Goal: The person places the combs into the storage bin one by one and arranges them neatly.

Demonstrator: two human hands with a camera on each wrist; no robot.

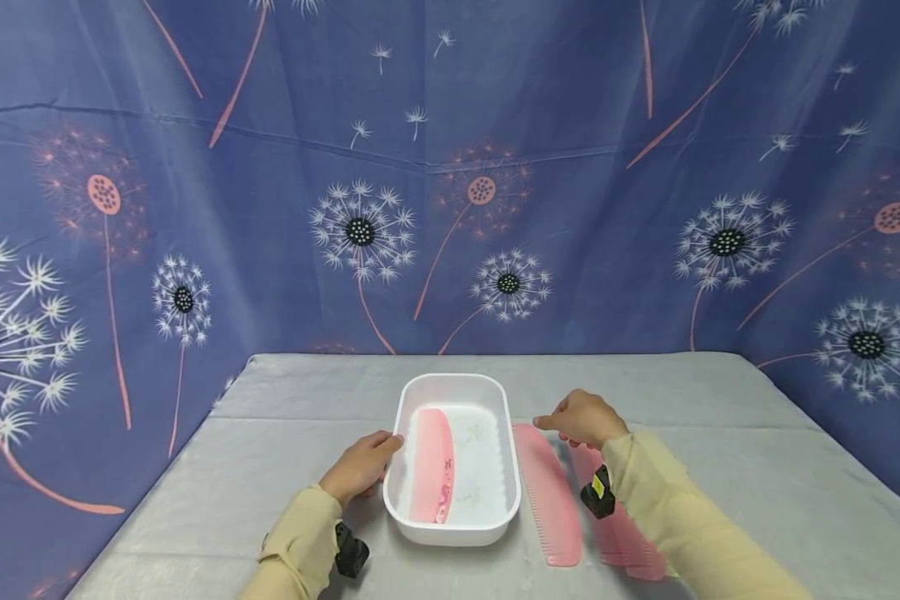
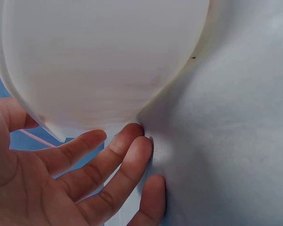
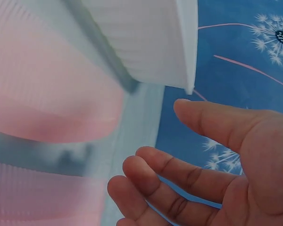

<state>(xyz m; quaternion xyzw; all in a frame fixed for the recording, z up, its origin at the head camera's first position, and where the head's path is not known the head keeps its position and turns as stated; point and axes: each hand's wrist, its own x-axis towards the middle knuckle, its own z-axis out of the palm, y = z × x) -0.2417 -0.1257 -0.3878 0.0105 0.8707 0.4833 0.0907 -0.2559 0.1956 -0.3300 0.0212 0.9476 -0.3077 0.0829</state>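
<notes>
A white plastic tray (image 1: 484,533) stands on the table, with a pink comb (image 1: 429,467) lying inside along its left half. My left hand (image 1: 362,467) holds the tray's left side, thumb at the rim and fingers against the outer wall (image 2: 99,61). Just right of the tray lies a second pink comb (image 1: 551,500), teeth toward the tray. Above its far end hovers my right hand (image 1: 581,419), holding nothing; the right wrist view shows its thumb and loosely bent fingers (image 3: 179,179) apart. Farther right, another pink comb (image 1: 622,533) is partly hidden beneath the right forearm.
A pale grey cloth covers the table (image 1: 307,383), whose far edge meets a blue curtain (image 1: 270,208) printed with dandelions. Something yellowish-green (image 1: 671,572) peeks out by the rightmost comb, too small to make out.
</notes>
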